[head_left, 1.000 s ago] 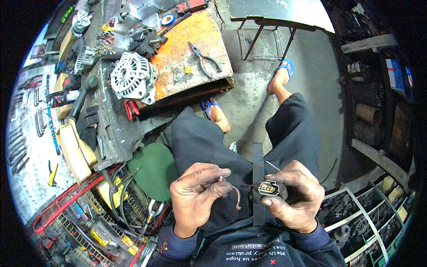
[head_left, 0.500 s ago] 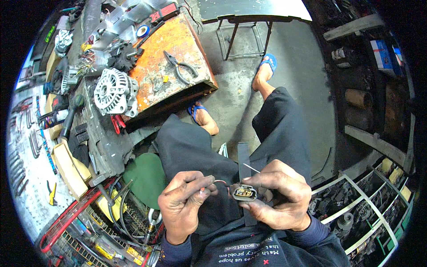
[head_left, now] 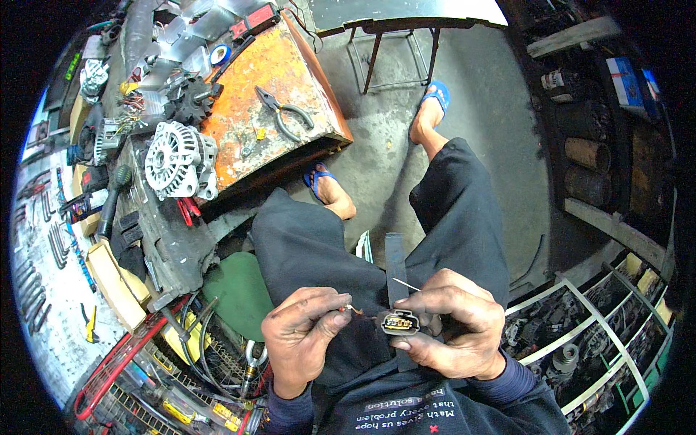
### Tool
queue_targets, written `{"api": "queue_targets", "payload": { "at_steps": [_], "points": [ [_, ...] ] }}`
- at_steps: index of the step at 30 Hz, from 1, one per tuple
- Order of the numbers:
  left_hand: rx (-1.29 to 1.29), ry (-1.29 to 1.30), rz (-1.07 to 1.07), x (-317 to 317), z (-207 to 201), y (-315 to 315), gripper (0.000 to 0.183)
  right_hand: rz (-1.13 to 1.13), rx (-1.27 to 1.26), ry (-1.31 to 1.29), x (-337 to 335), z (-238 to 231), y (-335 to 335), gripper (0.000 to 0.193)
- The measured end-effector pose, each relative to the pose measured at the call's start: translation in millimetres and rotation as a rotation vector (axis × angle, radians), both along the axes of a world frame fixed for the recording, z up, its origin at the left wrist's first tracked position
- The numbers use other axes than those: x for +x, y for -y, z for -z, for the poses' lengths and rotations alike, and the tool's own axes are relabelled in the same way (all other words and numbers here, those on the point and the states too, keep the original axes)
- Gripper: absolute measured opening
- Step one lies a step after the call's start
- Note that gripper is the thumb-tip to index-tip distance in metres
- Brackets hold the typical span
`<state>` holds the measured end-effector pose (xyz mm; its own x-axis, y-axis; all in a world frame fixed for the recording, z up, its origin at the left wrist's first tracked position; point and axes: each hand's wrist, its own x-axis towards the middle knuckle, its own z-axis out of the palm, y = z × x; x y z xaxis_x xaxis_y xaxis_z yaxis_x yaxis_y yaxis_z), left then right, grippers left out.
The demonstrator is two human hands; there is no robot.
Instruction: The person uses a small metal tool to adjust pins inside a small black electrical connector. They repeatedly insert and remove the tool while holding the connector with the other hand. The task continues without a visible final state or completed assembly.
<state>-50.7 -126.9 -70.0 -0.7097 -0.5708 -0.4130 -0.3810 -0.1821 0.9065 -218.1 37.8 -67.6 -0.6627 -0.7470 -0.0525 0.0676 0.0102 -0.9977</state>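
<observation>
Above my lap, my left hand [head_left: 299, 337] pinches a thin wire [head_left: 354, 309] between thumb and fingertips; a small red bit shows at its end. My right hand [head_left: 464, 322] grips a dark, rounded electrical connector [head_left: 400, 322], thumb below and fingers above and behind. Its open face points up toward me, with gold-coloured metal terminals inside. From the fingers of the same hand sticks out a thin, pale, straight pin-like rod [head_left: 406, 285]; its far part is hidden. The wire's end lies a short way left of the connector. Whether the two are joined I cannot tell.
On the worn orange cabinet [head_left: 239, 156] ahead lie pliers [head_left: 283, 112] and blue tape [head_left: 220, 54]. A silver alternator housing [head_left: 180, 159] sits at its left edge. A green round seat [head_left: 235, 293] stands by my left leg; a metal rack [head_left: 580, 348] of parts is at right.
The connector has turned slightly, its face now more upright toward me. My left fingertips shifted a little, and the wire's bend looks different. The view has tilted slightly.
</observation>
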Motion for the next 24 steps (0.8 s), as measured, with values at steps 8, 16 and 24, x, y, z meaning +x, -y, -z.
{"api": "queue_targets", "payload": {
  "at_steps": [8,16,24],
  "points": [
    [0.088,0.03,0.004,-9,3,-2,0.024,-0.003,0.036,0.049,-4,5,-3,0.042],
    [0.198,-0.014,-0.01,-8,2,-1,0.021,0.006,0.047,0.062,-5,6,0,0.038],
    [0.386,0.004,-0.07,-13,-11,-3,0.019,0.093,0.145,0.158,2,11,-7,0.036]
  ]
}}
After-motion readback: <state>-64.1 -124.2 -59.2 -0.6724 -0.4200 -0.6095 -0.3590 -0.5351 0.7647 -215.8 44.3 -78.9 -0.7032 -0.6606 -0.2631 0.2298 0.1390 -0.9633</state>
